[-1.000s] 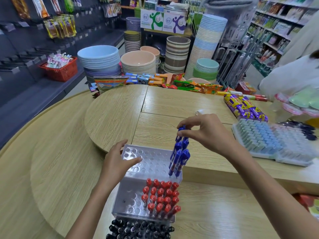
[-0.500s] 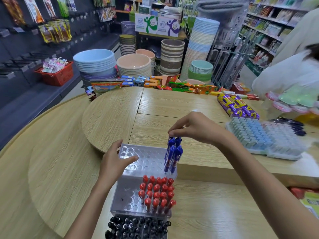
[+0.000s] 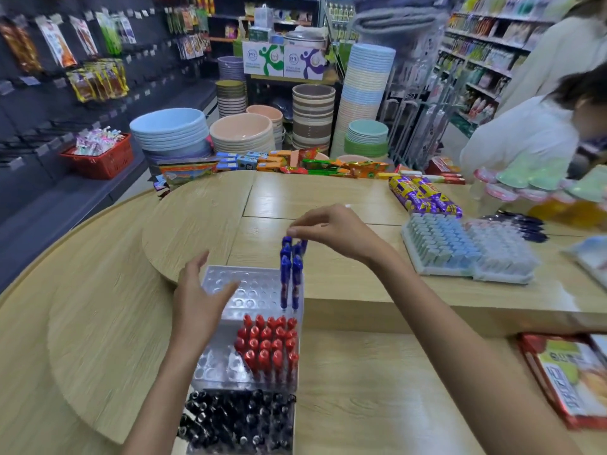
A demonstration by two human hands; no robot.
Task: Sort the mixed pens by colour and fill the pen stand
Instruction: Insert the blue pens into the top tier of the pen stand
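Observation:
A clear tiered pen stand sits on the wooden counter in front of me. Black pens fill its lowest tier. Red pens stand in the right part of the middle tier. Several blue pens stand upright at the right end of the top tier. My right hand is just above them, with thumb and fingertips pinching their caps. My left hand hovers at the stand's left side with fingers spread, holding nothing; it is blurred.
A tray of pale blue and white items lies to the right on the raised counter step, beyond it purple snack packs. A red box sits at the near right. Another person stands at the far right. Stacked bowls line the back.
My right hand has brought the bundle of blue pens down from a tilt to upright in the top tier's right holes. My left hand has lifted off the stand's corner.

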